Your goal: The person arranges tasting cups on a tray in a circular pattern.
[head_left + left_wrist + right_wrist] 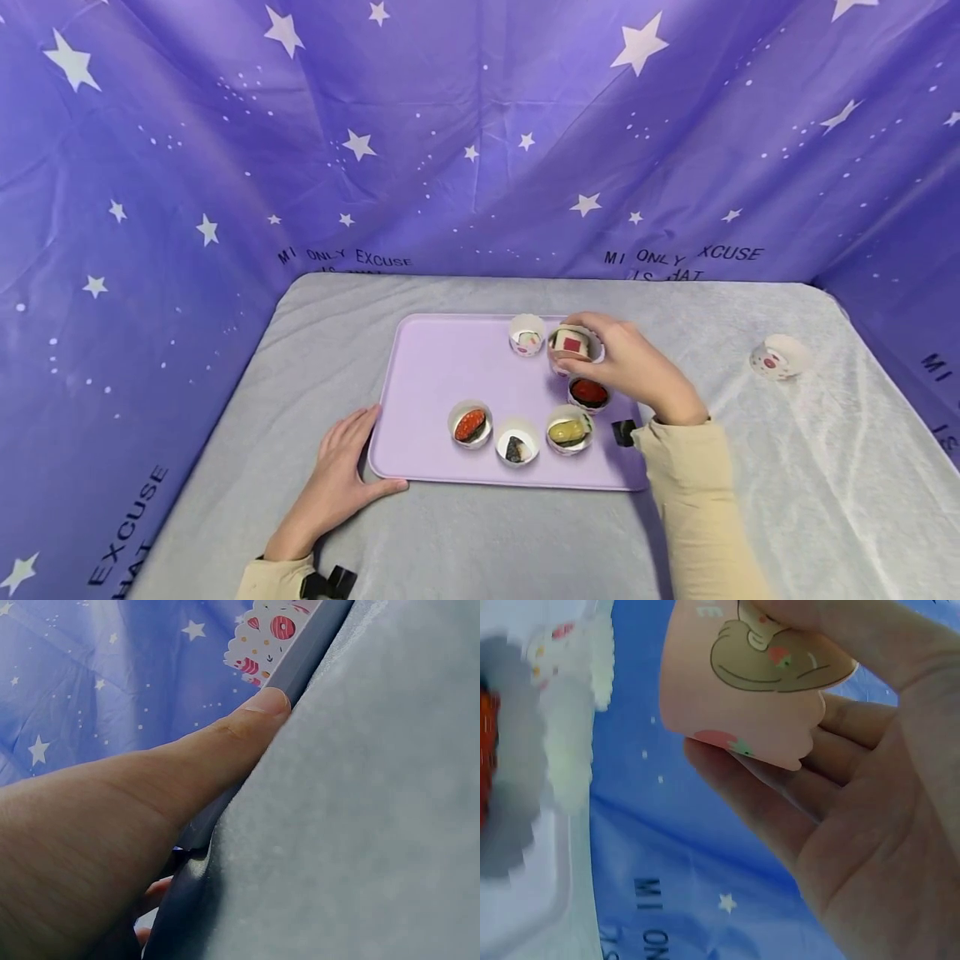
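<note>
My right hand pinches a pink paper baking cup between thumb and fingers above the lilac tray's back right part. Inside that cup is a toy sushi piece, white with a red square. My left hand rests at the tray's front left corner, fingers along the left edge and thumb on the front rim. On the tray, other cups hold a red-topped sushi, a yellow-topped one, a black-and-white piece, an orange-topped one and a pale roll.
A patterned paper cup stands apart on the grey cloth-covered table, right of the tray. A purple star-printed curtain hangs behind and at both sides of the table.
</note>
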The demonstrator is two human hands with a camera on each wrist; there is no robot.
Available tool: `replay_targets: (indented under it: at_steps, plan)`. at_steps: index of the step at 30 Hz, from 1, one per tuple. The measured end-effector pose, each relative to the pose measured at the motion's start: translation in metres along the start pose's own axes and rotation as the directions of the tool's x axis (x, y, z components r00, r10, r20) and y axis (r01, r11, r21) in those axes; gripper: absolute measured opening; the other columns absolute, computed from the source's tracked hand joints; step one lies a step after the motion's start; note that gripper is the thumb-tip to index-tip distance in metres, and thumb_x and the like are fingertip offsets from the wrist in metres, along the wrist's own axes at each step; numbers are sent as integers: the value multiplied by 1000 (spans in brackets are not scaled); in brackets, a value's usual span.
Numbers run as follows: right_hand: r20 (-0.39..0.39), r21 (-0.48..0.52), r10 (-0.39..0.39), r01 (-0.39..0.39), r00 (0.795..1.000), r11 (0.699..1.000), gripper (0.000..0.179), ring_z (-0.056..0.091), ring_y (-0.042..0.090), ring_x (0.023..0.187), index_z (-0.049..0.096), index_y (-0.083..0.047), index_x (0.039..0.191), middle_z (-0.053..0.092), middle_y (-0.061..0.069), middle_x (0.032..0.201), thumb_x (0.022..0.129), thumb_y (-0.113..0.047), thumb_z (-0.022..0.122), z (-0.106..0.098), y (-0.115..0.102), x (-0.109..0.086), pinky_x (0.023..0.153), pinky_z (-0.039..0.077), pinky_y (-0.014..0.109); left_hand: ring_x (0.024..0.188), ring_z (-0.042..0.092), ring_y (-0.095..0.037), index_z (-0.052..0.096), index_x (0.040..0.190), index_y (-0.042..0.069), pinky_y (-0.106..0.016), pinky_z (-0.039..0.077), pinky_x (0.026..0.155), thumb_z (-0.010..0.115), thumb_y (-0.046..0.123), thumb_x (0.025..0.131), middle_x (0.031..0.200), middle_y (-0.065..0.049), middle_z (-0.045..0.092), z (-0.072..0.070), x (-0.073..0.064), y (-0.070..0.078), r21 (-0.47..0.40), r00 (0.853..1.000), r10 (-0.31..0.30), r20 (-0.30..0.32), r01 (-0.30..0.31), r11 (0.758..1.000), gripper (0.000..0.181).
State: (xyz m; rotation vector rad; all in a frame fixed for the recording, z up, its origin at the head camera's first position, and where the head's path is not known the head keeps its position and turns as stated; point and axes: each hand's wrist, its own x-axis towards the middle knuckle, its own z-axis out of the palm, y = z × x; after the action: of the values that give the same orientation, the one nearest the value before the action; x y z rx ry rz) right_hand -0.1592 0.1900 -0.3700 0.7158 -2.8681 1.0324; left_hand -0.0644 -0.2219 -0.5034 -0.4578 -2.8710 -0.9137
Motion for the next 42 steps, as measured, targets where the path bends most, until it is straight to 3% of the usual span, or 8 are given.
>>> replay_targets:
  at_steps: [2, 9, 20, 27, 34, 42]
  plan:
    - [5, 3, -23, 23, 1000, 1000, 54, 65, 27, 103, 62, -4, 128, 69, 10, 117, 84, -29, 80, 5, -5, 4, 95, 51, 48, 141, 32, -38, 36, 153, 5, -59, 17, 114, 87, 54, 66, 150, -21, 43, -1, 1, 0, 1, 1000, 4, -3, -4, 1000, 112]
    - [55, 21, -81, 80, 995, 997, 45, 64, 14, 86, 64, -7, 121, 70, 3, 103, 84, -26, 80, 23, -29, 18, 81, 55, 35, 141, 32, -37, 35, 153, 5, -57, 16, 115, 86, 55, 66, 150, -20, 43, 0, 2, 0, 3, 1000, 14, -4, -14, 1000, 113]
    - [143, 25, -99, 96, 985, 995, 47, 62, 13, 90, 63, -7, 121, 67, 1, 104, 82, -26, 81, 43, -48, 38, 83, 54, 31, 141, 33, -38, 36, 153, 5, -60, 17, 114, 87, 55, 65, 149, -21, 44, 1, 3, 0, 1, 1000, 16, -7, -16, 1000, 113]
    - [187, 33, -114, 109, 976, 993, 44, 61, 11, 84, 64, -7, 119, 67, 0, 101, 83, -26, 80, 55, -57, 55, 75, 53, 26, 140, 33, -39, 37, 152, 3, -61, 18, 113, 88, 50, 65, 149, -22, 44, -2, 5, 1, -3, 999, 36, -21, -36, 999, 111]
    - [275, 11, -167, 171, 947, 985, 32, 59, 10, 81, 66, -11, 111, 65, -3, 95, 85, -26, 77, 69, -64, 71, 71, 51, 24, 140, 32, -39, 36, 153, 5, -60, 17, 113, 87, 54, 66, 150, -22, 43, -2, 1, 1, -11, 1000, 25, -15, -25, 1000, 112]
    - [351, -52, -149, 178, 925, 983, 36, 58, 10, 83, 64, -10, 116, 64, -2, 98, 86, -25, 77, 85, -66, 80, 74, 49, 25, 141, 30, -37, 34, 154, 6, -59, 17, 113, 85, 58, 66, 151, -19, 42, -2, 0, 1, 1, 1000, -4, 9, 4, 1000, 114]
